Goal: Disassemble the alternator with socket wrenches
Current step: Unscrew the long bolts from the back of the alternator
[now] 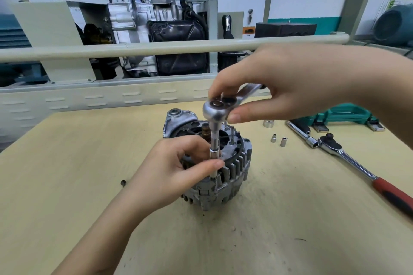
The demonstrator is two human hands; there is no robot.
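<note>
A grey finned alternator stands on the wooden table. A small ratchet wrench with an extension bar and socket stands upright on the alternator's near rim. My right hand grips the ratchet head from above, thumb against its side. My left hand pinches the lower end of the extension and socket between thumb and fingers. The bolt under the socket is hidden.
A large ratchet with a red and black handle lies to the right. Three loose sockets stand behind it, near a green tool case. A small bolt lies left of the alternator. A rail and engine display stand behind the table.
</note>
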